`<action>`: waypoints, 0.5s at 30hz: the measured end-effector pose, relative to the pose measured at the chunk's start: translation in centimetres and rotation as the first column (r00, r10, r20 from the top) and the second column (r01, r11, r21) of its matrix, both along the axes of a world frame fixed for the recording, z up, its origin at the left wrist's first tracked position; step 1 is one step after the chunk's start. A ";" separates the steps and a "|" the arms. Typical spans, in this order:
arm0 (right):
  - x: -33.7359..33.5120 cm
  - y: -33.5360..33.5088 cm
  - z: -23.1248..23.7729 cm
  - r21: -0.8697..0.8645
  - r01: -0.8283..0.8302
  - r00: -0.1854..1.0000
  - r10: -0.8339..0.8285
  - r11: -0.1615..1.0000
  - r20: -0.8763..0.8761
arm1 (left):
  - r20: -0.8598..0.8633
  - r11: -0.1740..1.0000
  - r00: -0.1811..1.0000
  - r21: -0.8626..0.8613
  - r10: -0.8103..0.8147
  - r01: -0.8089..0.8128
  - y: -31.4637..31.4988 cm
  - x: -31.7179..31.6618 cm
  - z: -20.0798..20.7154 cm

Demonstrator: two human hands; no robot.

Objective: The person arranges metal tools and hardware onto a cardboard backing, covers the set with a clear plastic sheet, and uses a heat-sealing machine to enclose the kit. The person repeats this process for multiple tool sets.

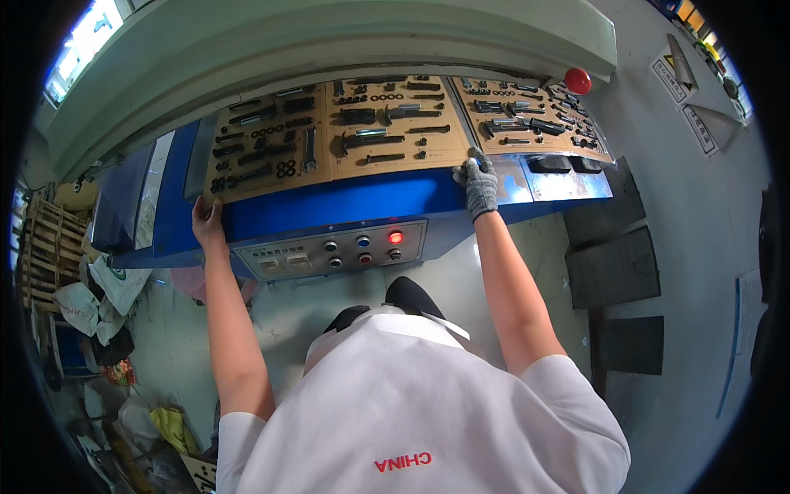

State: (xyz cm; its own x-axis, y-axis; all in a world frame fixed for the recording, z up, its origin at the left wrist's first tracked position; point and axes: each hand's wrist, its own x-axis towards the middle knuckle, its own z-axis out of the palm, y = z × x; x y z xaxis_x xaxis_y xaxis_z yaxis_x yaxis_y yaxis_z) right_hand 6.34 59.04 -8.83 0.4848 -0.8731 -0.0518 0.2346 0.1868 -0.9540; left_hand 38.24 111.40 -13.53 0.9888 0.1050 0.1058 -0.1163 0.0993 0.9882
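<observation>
A tan cardboard sheet [341, 171] lies on the blue machine bed [329, 198], with a seam down its middle. Dark bolts, rings, a wrench [309, 150] and other metal tools sit on it under what looks like clear film. My bare left hand [207, 221] pinches the sheet's near left corner, thumb upward. At its near right corner, my right hand [479, 185], in a grey knit glove, grips the edge. To the right, a second tool-covered cardboard sheet [539, 151] lies close to my gloved fingers.
A pale green machine hood [346, 41] hangs over the far side of the bed; a red knob [578, 81] sits at its right end. On the front control panel [329, 247], one red light glows. Wooden pallets [51, 247] and bags [123, 288] stand at left, dark panels [613, 272] at right.
</observation>
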 end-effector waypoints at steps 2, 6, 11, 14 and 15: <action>0.8 -0.5 -0.1 -0.033 0.004 1.000 -0.004 0.999 -0.021 | 0.030 0.998 0.999 0.060 0.019 -0.021 -0.4 0.9 -0.4; 2.0 -1.7 -0.5 -0.032 -0.023 0.999 0.021 0.999 -0.042 | 0.035 0.981 0.997 0.179 0.070 -0.075 -1.9 1.6 0.5; 2.9 -2.8 -0.6 -0.110 -0.068 0.971 0.041 0.992 -0.234 | 0.055 0.918 0.993 0.380 0.103 -0.116 -3.5 0.7 1.9; 2.8 -2.4 0.0 -0.181 -0.087 0.955 0.030 0.980 -0.297 | 0.072 0.846 0.990 0.513 0.124 -0.143 -3.9 0.7 2.7; 2.7 -2.1 0.2 -0.161 -0.087 0.950 0.033 0.983 -0.310 | 0.041 0.816 0.990 0.561 0.138 -0.137 -4.1 0.6 3.2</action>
